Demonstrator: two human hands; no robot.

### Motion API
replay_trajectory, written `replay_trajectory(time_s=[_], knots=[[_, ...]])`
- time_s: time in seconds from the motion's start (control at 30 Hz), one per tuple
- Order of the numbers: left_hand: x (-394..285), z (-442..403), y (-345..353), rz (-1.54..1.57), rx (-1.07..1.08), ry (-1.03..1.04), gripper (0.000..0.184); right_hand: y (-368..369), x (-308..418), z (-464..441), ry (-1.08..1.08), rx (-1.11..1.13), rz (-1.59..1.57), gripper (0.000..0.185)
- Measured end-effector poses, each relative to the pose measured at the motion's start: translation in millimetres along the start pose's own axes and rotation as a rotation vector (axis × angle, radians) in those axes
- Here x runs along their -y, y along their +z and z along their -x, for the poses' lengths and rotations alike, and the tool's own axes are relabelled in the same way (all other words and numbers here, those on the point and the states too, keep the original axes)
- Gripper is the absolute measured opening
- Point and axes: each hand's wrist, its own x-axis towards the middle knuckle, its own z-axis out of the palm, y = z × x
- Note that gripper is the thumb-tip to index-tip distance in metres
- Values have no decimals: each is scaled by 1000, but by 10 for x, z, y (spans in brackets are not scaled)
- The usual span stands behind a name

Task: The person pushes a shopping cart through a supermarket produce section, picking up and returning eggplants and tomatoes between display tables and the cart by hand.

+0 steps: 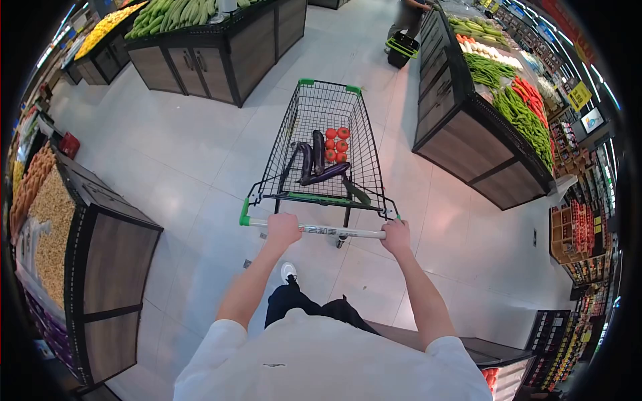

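My left hand (284, 229) is wrapped round the left part of the white handle bar (341, 232) of a shopping cart (273, 157). Toward the bar's right end, my right hand (396, 236) grips it too. The cart is black wire with green corner pieces. Inside lie several long dark eggplants (319, 150) on the left and middle. Beside them, several red tomatoes (342, 146) sit in two rows. A dark green cucumber-like vegetable (358, 192) lies near the basket's close right corner.
A stand of green vegetables (177, 17) is at the far left. On the right, another stand holds green peppers (521, 120) and red peppers (531, 100). A bin of peanut-like goods (52, 234) stands at left. Ahead, a person (406, 19) is near a black-green basket (402, 50).
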Motion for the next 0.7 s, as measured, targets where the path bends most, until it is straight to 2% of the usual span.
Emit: replay_trajectory(time_s=[0.03,0.1,0.23,0.47,0.57,0.7], knots=[[-15,-152,-67,-8,-45,9,30,-37,-44,-186,-8,-1,7,10],[-22,-416,-128,40,-58,29,30,-110,-109,-463,93,148,51,9],[3,-864,-223,92,-116,66,28,-201,-185,-988,157,226,75,11],[57,-1702,-532,102,-78,28,24,-133,-516,-1814,105,152,10,9],[-62,-1967,-635,72,-79,13,25,-87,-771,-2157,80,142,-27,9],[-312,-2391,-899,92,29,-56,31,-83,-1194,-2688,9,67,-43,10]])
